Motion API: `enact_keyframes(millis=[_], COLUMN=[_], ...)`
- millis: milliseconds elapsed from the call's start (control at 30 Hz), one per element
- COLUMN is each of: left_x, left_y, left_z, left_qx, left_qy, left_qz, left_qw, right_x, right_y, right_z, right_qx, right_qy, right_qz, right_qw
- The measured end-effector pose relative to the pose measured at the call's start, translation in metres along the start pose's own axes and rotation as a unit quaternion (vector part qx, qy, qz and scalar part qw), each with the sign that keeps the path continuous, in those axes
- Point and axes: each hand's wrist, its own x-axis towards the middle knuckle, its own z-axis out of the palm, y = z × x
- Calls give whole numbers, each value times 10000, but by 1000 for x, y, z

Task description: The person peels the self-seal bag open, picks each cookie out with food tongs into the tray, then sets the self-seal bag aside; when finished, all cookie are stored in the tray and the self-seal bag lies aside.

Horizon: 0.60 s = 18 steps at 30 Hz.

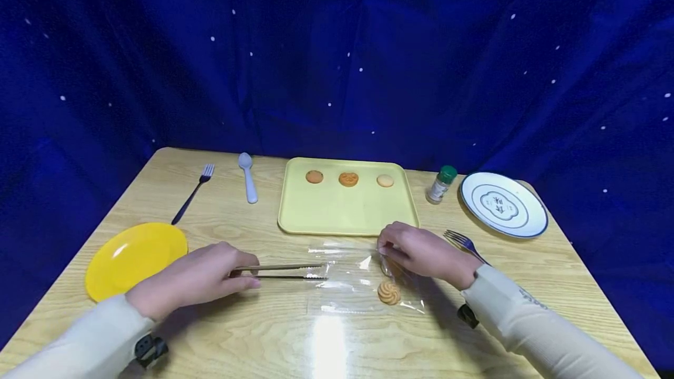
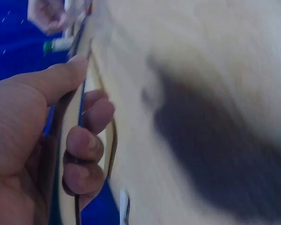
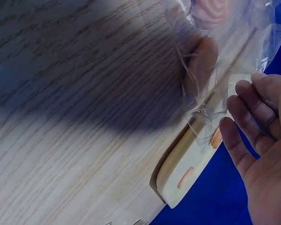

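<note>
From where I stood, a deep blue curtain (image 1: 337,45) with scattered white specks hung behind the pale wood-grain counter (image 1: 263,332), whose near part caught a bright glare. The person's left grip (image 1: 202,274) was curled round metal tongs (image 1: 279,267), their tips slightly apart over the left side of a clear bag (image 1: 344,288). The right grip (image 1: 421,253) pinched the bag's film near its upper right corner. A swirled cookie (image 1: 389,293) lay inside, towards the near side, with a second biscuit (image 3: 202,63) close by.

Just beyond the bag sat a cream tray (image 1: 337,209), three cookies (image 1: 348,179) spaced along its far side. To the left lay a yellow plate (image 1: 137,256), a fork (image 1: 192,196) and a pale spoon (image 1: 248,177); to the right, a green-capped shaker (image 1: 442,183), another fork (image 1: 462,242) and a blue-rimmed white plate (image 1: 504,203). Both forearms cast shadows across the wood.
</note>
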Motion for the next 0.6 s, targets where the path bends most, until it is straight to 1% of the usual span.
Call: enact_keyframes(millis=[133,233,400,500,600], left_x=[19,39,70,83,92], left_y=[9,15,24,29,34], left_z=[13,20,32,38,42], left_qx=[77,74,126,163,135], left_qy=[30,-17,-88,-105,-132], left_qz=[3,14,180,336,419], left_qw=[10000,10000,9997,9992,9989], right_x=[-1,-2,-1,1,2], right_y=[-1,0,0,0,1], right_z=[0,-1,0,0,0], right_qx=[-13,-7,36,105,261], right_qy=[18,10,68,114,147], right_qz=[12,28,-10,-51,-88], right_qw=[10000,10000,10000,9999,9995])
